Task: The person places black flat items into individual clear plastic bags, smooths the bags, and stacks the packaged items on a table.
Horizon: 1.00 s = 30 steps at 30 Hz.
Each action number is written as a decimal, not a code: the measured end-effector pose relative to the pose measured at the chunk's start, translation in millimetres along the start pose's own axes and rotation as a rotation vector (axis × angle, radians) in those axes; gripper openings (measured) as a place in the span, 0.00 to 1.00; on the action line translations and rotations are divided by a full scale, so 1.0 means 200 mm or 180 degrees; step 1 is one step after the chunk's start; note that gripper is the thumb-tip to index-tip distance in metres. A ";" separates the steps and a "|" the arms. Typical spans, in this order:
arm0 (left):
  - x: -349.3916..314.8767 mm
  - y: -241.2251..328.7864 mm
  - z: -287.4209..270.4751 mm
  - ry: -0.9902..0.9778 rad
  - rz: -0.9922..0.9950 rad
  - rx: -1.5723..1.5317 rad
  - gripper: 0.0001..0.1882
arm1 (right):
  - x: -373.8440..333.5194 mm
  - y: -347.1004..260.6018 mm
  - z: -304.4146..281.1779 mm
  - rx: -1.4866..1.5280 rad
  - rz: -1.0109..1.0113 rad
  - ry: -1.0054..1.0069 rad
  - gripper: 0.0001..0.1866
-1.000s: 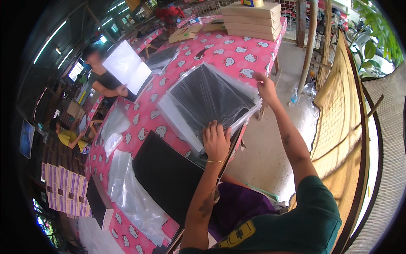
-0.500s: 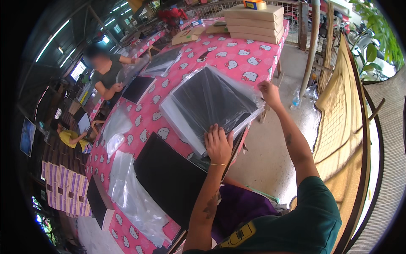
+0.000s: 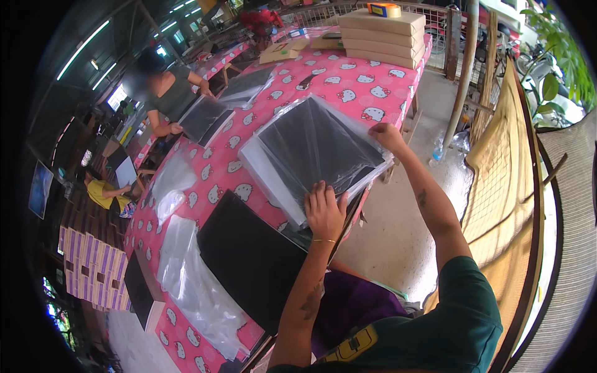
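Observation:
A clear plastic bag [image 3: 345, 124] covers a stack of flat black sheets [image 3: 311, 146] with pale edges on the table in front of me. My left hand [image 3: 324, 208] lies flat on the near corner of this wrapped stack, fingers stretched out. At the bag's right corner, my right hand [image 3: 387, 135] is pinched closed on the plastic film. Left of my left forearm rests a bare black sheet or board [image 3: 249, 255]. Loose clear plastic bags [image 3: 196, 286] lie beside it.
A pink patterned cloth covers the long table [image 3: 348, 93]. Brown-wrapped packages [image 3: 382, 40] with a tape roll [image 3: 384, 10] on top are stacked at the far end. Across the table, a person [image 3: 174, 93] handles another black sheet [image 3: 205, 121]. A pole [image 3: 463, 74] stands at right.
My right hand has moved slightly inward, towards the stack, with the film's corner. My left hand stays put. Across the table, the person has brought plastic down over their black sheet.

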<state>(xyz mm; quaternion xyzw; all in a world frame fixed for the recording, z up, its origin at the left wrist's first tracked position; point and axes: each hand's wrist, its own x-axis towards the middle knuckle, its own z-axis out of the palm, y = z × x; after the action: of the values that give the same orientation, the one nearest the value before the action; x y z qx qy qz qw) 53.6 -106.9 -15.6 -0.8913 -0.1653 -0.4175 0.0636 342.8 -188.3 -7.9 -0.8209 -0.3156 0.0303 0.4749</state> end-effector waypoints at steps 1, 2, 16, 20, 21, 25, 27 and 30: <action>0.01 0.01 0.00 0.0008 0.0014 -0.0015 0.21 | 0.01 0.02 -0.01 0.0028 -0.0080 0.0025 0.20; 0.00 0.00 0.00 0.0007 0.0004 -0.0004 0.20 | 0.00 0.01 0.00 0.0021 0.0128 0.0272 0.20; 0.01 -0.01 -0.04 0.0149 -0.0068 -0.0422 0.22 | 0.15 0.28 0.01 0.0825 0.0112 0.0418 0.07; -0.04 -0.06 -0.08 0.0072 -0.0278 -0.0405 0.22 | 0.06 0.14 0.09 0.1644 0.0103 0.0139 0.12; -0.05 -0.07 -0.09 0.0078 -0.0312 -0.0404 0.22 | 0.05 0.13 0.09 0.1788 0.0109 0.0129 0.14; -0.08 -0.11 -0.08 0.0095 -0.0384 -0.0399 0.22 | 0.03 0.06 0.15 0.1995 -0.0200 -0.0240 0.17; -0.04 -0.06 -0.07 0.0136 -0.0314 -0.0511 0.22 | 0.09 0.20 0.07 0.1519 -0.0532 -0.0196 0.17; -0.03 -0.06 -0.08 0.0127 -0.0308 -0.0509 0.22 | 0.14 0.24 0.09 0.0273 -0.0713 0.0240 0.13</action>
<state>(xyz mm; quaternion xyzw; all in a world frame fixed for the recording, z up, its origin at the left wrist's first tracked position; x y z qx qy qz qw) 34.5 -101.3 -11.2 -0.8760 -0.1730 -0.4496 -0.0247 382.0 -177.1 -48.6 -0.7600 -0.3858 -0.0403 0.5215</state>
